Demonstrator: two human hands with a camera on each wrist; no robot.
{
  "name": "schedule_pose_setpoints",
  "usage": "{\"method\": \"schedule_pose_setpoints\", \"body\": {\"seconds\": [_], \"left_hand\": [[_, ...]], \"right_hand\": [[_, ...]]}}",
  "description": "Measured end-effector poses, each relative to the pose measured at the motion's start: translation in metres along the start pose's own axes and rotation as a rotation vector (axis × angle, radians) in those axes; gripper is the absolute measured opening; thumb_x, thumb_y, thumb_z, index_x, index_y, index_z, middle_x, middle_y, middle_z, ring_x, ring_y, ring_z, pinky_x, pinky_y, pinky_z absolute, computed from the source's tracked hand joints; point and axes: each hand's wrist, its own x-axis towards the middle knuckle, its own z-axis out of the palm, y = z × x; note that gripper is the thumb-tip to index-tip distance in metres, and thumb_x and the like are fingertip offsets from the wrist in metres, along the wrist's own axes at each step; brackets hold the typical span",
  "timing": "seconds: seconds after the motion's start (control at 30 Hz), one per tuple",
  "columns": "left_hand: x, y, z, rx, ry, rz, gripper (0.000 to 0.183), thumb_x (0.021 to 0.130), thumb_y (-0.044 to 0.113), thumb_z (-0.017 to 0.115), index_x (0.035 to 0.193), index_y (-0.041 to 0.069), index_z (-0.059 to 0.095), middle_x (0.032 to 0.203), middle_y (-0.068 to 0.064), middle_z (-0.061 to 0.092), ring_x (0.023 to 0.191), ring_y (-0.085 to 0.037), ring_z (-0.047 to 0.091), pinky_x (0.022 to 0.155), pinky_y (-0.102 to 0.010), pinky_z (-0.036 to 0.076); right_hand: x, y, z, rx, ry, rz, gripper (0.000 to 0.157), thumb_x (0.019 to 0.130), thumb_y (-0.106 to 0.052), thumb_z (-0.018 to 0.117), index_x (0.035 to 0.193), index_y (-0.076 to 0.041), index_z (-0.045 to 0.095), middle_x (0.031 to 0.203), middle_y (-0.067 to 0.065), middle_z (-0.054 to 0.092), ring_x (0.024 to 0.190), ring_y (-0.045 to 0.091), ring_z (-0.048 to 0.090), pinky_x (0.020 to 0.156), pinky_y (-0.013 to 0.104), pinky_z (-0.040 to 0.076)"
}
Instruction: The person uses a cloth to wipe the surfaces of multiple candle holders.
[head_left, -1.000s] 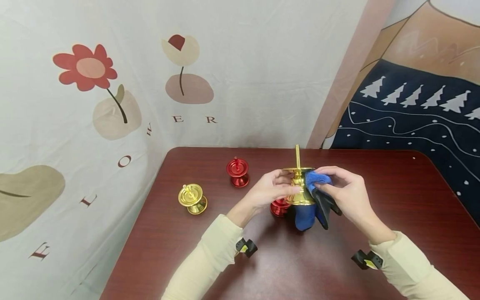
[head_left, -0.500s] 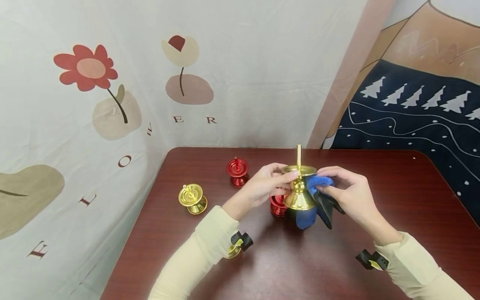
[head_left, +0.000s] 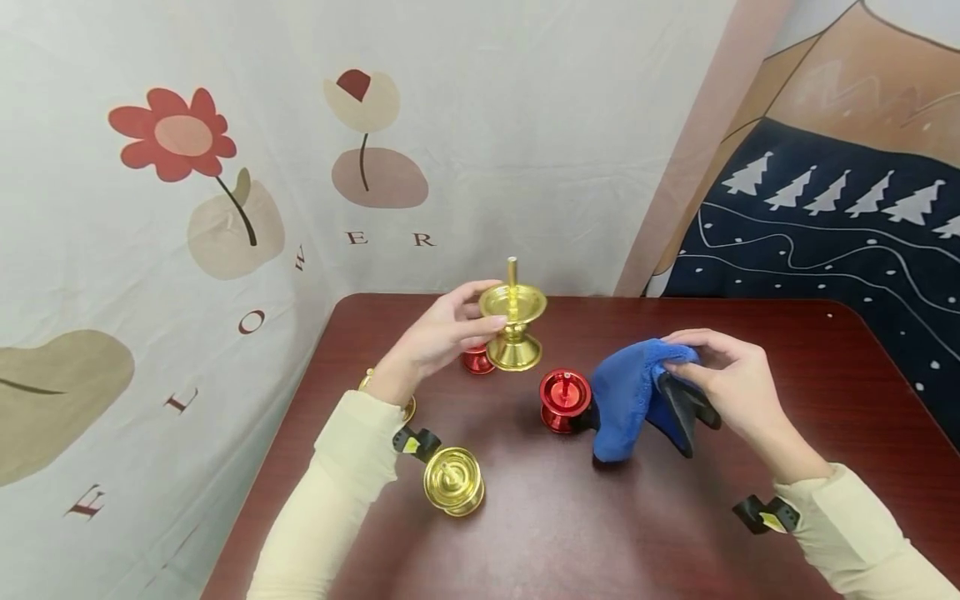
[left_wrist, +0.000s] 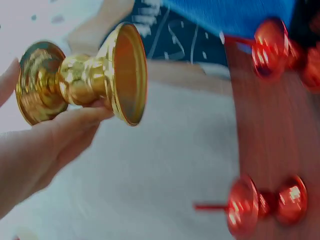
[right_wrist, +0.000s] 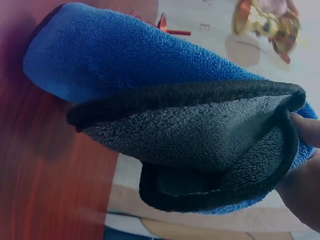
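A gold candle holder (head_left: 514, 350), with a spike rising from its dish, is held upright above the table by my left hand (head_left: 450, 329). Thumb and fingers grip it around the dish and stem. In the left wrist view, the gold candle holder (left_wrist: 80, 82) shows its hollow flared base. My right hand (head_left: 735, 383) pinches a blue cloth (head_left: 626, 396) by its upper edge. The cloth's grey, dark-bordered side (right_wrist: 190, 130) faces the right wrist view, and its lower end hangs close to the table, beside a red candle holder (head_left: 566, 396).
Another red candle holder (head_left: 478, 360) stands behind the held one, partly covered. A gold candle holder (head_left: 453, 483) stands near my left wrist. One more gold candle holder (head_left: 410, 408) is mostly hidden by my left forearm. Printed curtains hang behind the brown table (head_left: 540, 533).
My left hand has carried the gold candle holder left and up, away from the cloth. My right hand has shifted slightly right with the cloth, which now hangs more spread.
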Motion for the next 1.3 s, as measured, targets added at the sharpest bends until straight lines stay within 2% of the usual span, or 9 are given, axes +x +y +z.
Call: {"method": "schedule_pose_setpoints", "body": {"seconds": [0.13,0.37,0.53,0.7,1.0,1.3], "left_hand": [[-0.001,-0.021,-0.025,0.004,-0.013,0.034,0.058,0.083,-0.015,0.052,0.136,-0.002,0.030,0.111,-0.018,0.053,0.092,-0.018,0.059,0.083,-0.034,0.048],[-0.010,-0.076,-0.059,-0.002,-0.024,0.020,0.062,0.080,-0.016,0.055,0.135,-0.003,0.030,0.116,-0.019,0.051,0.099,-0.019,0.057,0.085,-0.032,0.047],[-0.018,-0.111,-0.075,-0.024,-0.053,0.013,0.065,0.079,-0.014,0.059,0.136,-0.005,0.028,0.119,-0.019,0.051,0.102,-0.019,0.055,0.086,-0.032,0.046],[-0.023,-0.137,-0.083,-0.060,-0.069,0.011,0.066,0.079,-0.015,0.058,0.136,-0.006,0.026,0.118,-0.015,0.051,0.103,-0.019,0.055,0.087,-0.032,0.046],[-0.028,-0.161,-0.091,-0.074,-0.105,0.019,0.066,0.078,-0.018,0.056,0.135,-0.006,0.025,0.117,-0.010,0.052,0.103,-0.019,0.055,0.085,-0.031,0.047],[-0.025,-0.166,-0.093,-0.072,-0.124,0.037,0.068,0.078,-0.023,0.051,0.137,-0.008,0.020,0.119,-0.009,0.050,0.104,-0.018,0.055,0.086,-0.031,0.047]], "right_hand": [[0.000,0.006,-0.006,-0.043,0.017,0.025,0.023,0.080,-0.001,0.068,0.103,0.001,0.065,0.096,-0.003,0.065,0.084,0.009,0.060,0.073,0.016,0.049],[-0.003,0.015,-0.012,-0.096,0.021,0.057,0.023,0.082,-0.006,0.068,0.104,-0.001,0.065,0.095,-0.003,0.065,0.083,0.009,0.060,0.071,0.015,0.049],[-0.004,0.021,-0.016,-0.113,0.030,0.084,0.023,0.082,-0.008,0.068,0.103,-0.001,0.065,0.094,-0.004,0.065,0.083,0.008,0.060,0.071,0.014,0.048],[-0.005,0.029,-0.019,-0.141,0.023,0.100,0.024,0.083,-0.009,0.067,0.105,-0.001,0.064,0.094,-0.006,0.065,0.082,0.006,0.059,0.070,0.013,0.048],[-0.006,0.043,-0.024,-0.169,0.001,0.152,0.026,0.085,-0.012,0.065,0.108,-0.001,0.062,0.095,-0.008,0.062,0.081,0.003,0.059,0.068,0.014,0.049],[-0.009,0.048,-0.026,-0.189,-0.005,0.159,0.026,0.085,-0.013,0.065,0.108,-0.001,0.062,0.095,-0.008,0.062,0.082,0.003,0.057,0.068,0.014,0.049]]}}
